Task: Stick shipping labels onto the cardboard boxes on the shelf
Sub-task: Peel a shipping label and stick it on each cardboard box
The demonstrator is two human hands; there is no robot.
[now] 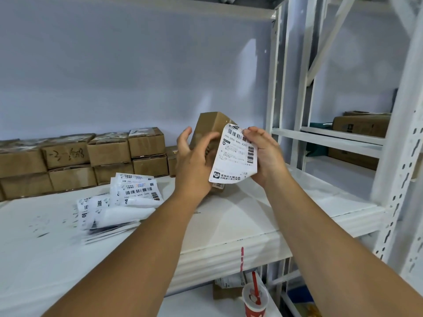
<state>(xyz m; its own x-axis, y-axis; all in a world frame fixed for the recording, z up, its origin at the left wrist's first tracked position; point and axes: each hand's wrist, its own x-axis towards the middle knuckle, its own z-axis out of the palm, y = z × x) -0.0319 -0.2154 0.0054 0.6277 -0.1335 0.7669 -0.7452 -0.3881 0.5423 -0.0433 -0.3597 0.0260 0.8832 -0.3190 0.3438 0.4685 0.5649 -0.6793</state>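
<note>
White metal shelving [320,209] is standing against a pale wall, and the person is working over its board. The left hand [194,161] is curling its fingers round a small cardboard box [210,124], holding it tilted above the board. The right hand [258,154] is pinching a shipping label [233,156] at its top edge between thumb and fingertips, the sheet hanging in front of the box.

The label is looking thin and floppy, with its lower corner curling (probably sticky behind, so it is asking for a grip at the very edge). It is showing white with black barcodes and rows of small print. The box is plain brown and taped, and is seeming light and stiff enough for one hand round its middle.

Spare labels [128,197] are lying in a loose heap on the board, and stacked boxes [91,156] are lining the back.
</note>
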